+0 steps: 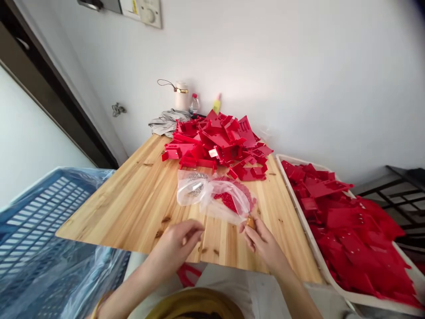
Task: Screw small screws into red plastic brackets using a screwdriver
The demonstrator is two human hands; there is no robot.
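My right hand [260, 239] is closed around a short amber-handled tool [250, 222] at the near edge of a clear plastic bag; its working end is too small to make out. To the left, my left hand [181, 241] hovers over the front of the wooden table, fingers curled and thumb against the index finger. Whatever it may pinch is hidden. Just beyond both hands lie a clear bag of small metal pieces [195, 185] and an open bag with small red pieces [229, 200]. Behind them rises a heap of red plastic parts [219, 139].
A white tray [307, 235] full of red parts stands against the table's right side. At left is a blue crate [29, 221] with plastic film. Grey cloth [169, 122], a cream cup [181, 96] and a small bottle [194, 104] sit at the back of the wooden table [126, 199].
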